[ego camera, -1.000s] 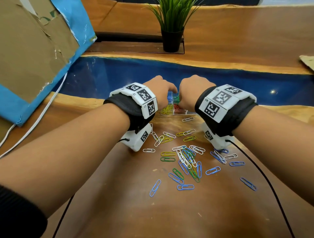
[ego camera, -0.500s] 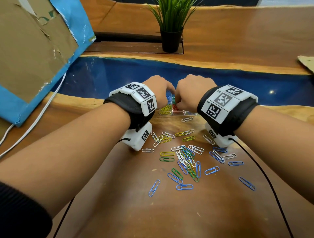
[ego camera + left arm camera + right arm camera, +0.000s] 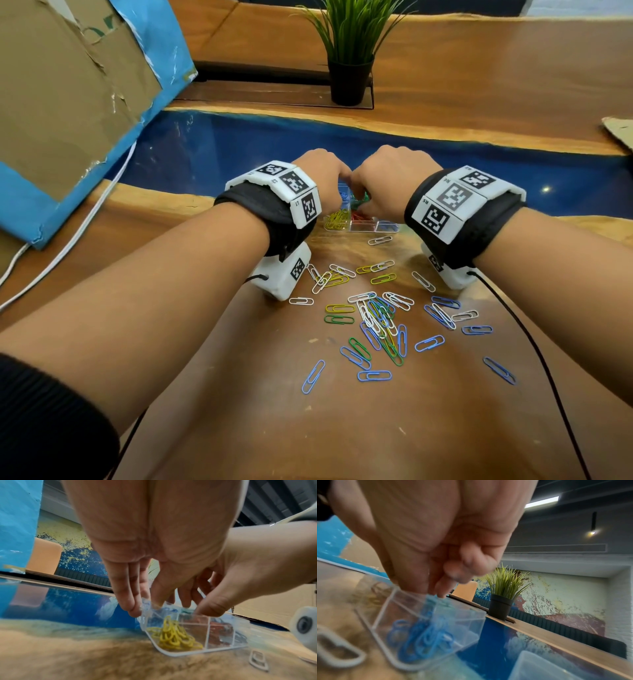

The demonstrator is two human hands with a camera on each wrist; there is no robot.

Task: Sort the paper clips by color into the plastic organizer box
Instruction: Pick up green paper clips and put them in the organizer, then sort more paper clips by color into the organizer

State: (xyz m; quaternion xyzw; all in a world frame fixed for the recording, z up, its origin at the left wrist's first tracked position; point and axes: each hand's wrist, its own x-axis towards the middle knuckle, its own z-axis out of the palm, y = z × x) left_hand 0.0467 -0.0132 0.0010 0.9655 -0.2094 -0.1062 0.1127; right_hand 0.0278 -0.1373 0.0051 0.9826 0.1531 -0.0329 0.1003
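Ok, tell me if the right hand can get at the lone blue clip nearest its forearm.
Probably yes. The blue clip lies flat on bare table, apart from the pile, nothing over it. The right hand is up at the box and would only need to draw back.

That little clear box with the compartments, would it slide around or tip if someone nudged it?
The box would probably slide easily: it looks like thin clear plastic on a smooth, glossy table. It seems light, holding only a few clips. Being low and flat, it likely won't tip.
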